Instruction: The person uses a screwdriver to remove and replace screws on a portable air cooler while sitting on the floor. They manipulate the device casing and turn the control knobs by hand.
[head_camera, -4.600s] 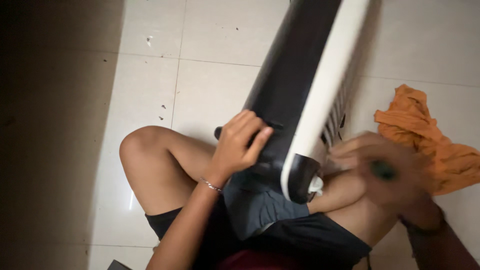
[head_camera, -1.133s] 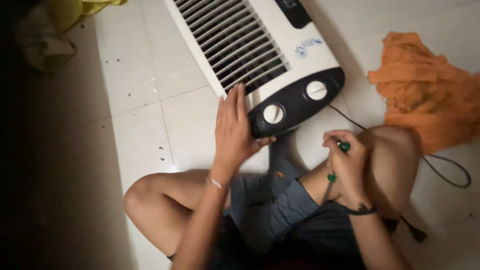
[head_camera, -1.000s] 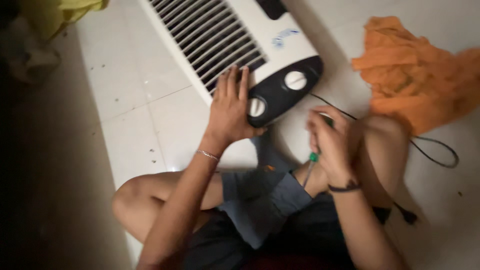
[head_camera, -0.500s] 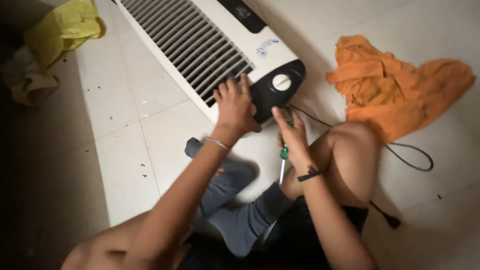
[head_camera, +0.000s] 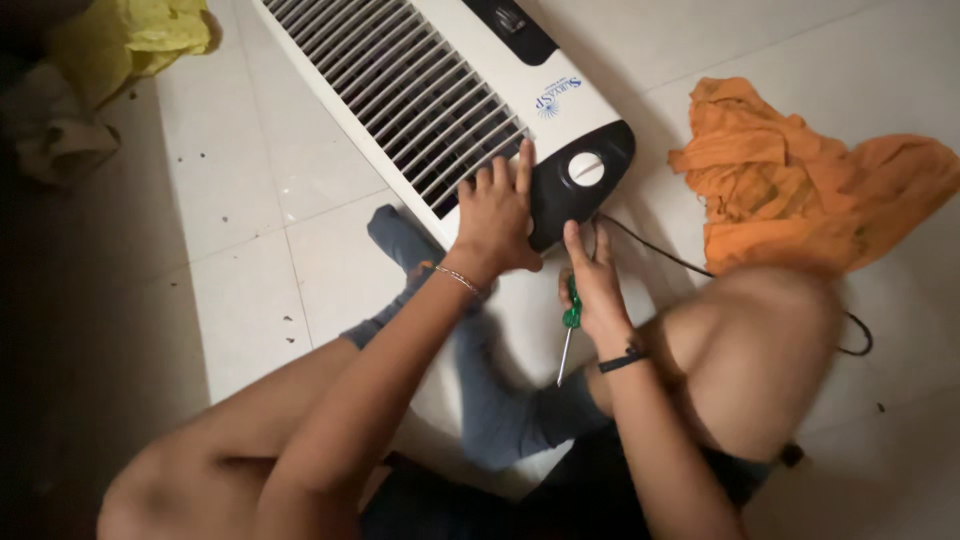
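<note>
A white tower fan (head_camera: 430, 80) with a slatted grille lies flat on the tiled floor. Its black end panel (head_camera: 575, 185) carries a round white knob (head_camera: 586, 168). My left hand (head_camera: 495, 215) rests spread on the grille's end and the black panel, covering part of it. My right hand (head_camera: 590, 285) sits just below the panel, fingers touching its lower edge, and holds a green-handled screwdriver (head_camera: 568, 325) whose metal shaft points down toward me. My bare knees frame the bottom of the view.
An orange cloth (head_camera: 800, 170) lies crumpled to the right. A black power cord (head_camera: 660, 255) runs from the fan toward my right knee. A grey cloth (head_camera: 480, 390) lies under my arms. A yellow cloth (head_camera: 140, 40) sits at top left.
The fan, earlier propped upright against my legs, now lies flat on the floor. My left hand stayed on its black end while my right hand brought the screwdriver up to it.
</note>
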